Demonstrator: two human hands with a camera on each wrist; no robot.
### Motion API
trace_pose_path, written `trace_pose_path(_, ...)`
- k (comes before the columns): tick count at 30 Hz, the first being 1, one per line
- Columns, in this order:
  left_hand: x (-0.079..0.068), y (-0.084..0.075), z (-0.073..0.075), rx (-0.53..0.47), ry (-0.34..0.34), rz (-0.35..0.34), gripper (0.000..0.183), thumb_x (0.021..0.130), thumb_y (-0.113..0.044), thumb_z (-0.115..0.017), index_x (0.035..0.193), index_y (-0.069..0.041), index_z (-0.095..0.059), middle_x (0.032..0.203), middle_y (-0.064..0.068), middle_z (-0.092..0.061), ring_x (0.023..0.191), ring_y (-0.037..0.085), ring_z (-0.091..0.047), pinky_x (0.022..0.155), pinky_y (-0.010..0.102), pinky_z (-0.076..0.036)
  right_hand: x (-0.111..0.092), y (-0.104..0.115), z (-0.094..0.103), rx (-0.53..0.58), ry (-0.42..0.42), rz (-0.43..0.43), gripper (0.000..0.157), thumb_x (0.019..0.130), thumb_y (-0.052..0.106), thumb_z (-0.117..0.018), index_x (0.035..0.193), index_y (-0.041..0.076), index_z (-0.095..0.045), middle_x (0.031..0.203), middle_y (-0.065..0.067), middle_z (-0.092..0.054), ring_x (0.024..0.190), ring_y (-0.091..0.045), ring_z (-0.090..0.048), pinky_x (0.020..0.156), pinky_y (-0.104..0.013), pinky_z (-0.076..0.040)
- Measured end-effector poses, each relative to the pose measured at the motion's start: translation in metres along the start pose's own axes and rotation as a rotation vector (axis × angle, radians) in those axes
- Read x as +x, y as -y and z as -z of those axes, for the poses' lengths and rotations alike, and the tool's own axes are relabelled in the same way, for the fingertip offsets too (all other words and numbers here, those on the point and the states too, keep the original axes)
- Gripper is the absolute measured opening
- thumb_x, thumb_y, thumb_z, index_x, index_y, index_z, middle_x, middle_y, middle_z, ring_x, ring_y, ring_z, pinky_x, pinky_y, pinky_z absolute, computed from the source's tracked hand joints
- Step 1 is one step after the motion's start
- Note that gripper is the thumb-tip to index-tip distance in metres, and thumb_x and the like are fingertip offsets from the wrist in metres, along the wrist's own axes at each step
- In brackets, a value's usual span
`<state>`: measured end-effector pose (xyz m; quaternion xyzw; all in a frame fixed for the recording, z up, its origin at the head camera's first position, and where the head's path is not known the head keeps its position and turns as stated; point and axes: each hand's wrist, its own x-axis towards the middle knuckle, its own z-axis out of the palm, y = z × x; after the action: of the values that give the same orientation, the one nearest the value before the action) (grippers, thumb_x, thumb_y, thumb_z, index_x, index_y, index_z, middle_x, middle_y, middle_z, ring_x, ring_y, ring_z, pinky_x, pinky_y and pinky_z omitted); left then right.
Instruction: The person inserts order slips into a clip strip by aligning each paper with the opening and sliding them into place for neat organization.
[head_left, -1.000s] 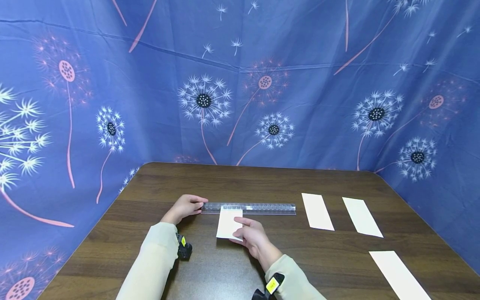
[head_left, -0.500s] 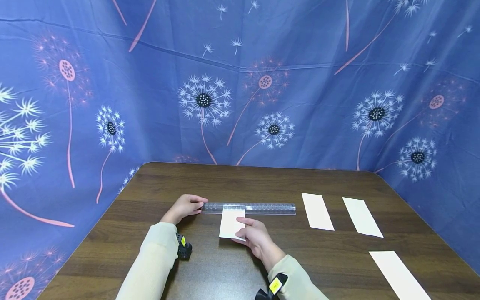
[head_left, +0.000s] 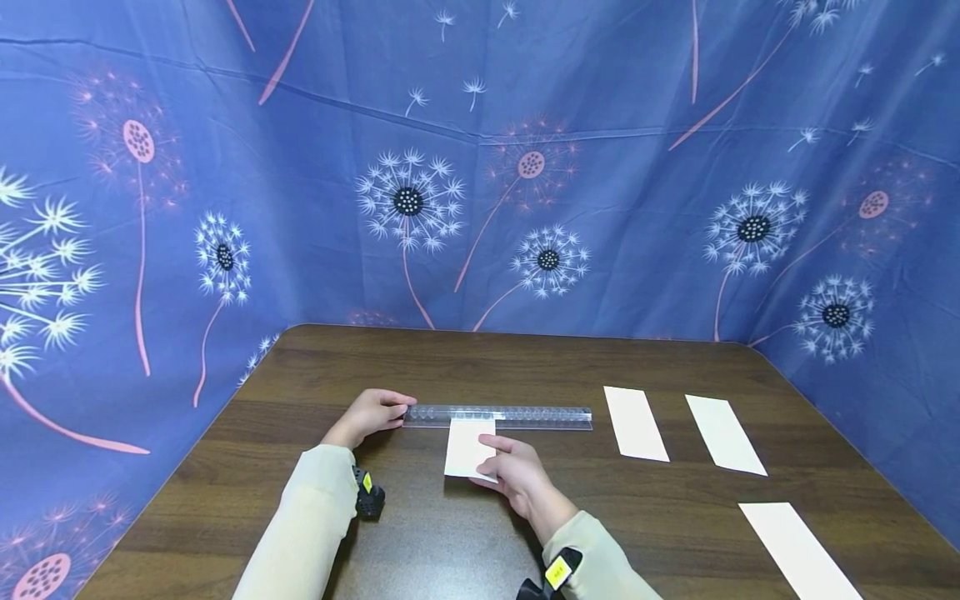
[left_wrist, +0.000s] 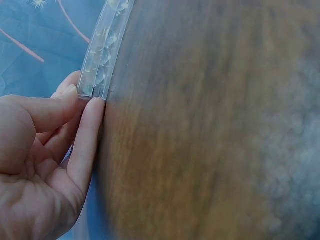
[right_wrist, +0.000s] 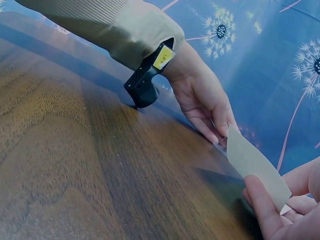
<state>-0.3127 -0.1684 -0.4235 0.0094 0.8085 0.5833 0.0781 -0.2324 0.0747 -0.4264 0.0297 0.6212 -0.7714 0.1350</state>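
Observation:
My left hand (head_left: 370, 414) pinches the left end of a clear plastic ruler (head_left: 543, 417) that lies crosswise on the table. Up close in the left wrist view, thumb and fingers grip the end of the ruler (left_wrist: 102, 57), which has round shapes along it. With thumb and fingers, my right hand (head_left: 522, 482) holds a small white paper strip (head_left: 467, 446) by its lower right corner. The strip's far edge overlaps the ruler; whether over or under it I cannot tell. In the right wrist view the paper strip (right_wrist: 255, 162) stands tilted above the tabletop, its near edge raised.
To the right on the brown wooden table (head_left: 600, 517) lie three white paper strips: one near the ruler's right end (head_left: 636, 423), another further right (head_left: 725, 433), and a third at the front right (head_left: 798, 550). A blue dandelion-print cloth (head_left: 480, 208) hangs behind.
My right hand has slid the paper strip slowly to the right along the ruler. The left hand and the ruler have stayed in place.

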Motion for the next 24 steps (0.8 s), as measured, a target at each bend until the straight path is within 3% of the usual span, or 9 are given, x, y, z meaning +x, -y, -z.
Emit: trace_pose_path(24,-0.001,-0.0003,0.002,0.007,0.022,-0.006,0.022,0.093,0.002,-0.053,0.111,0.007,-0.065,0.117,0.02,-0.059,0.088,0.014,-0.059,0.076,0.03,-0.054,-0.003,0.0028,0.0087,-0.013,-0.007,-0.008,0.057,0.072,-0.023,-0.049,0.128,-0.018,-0.04,0.089,-0.012,-0.053,0.072,-0.015,-0.057,0.077,-0.038,-0.054)
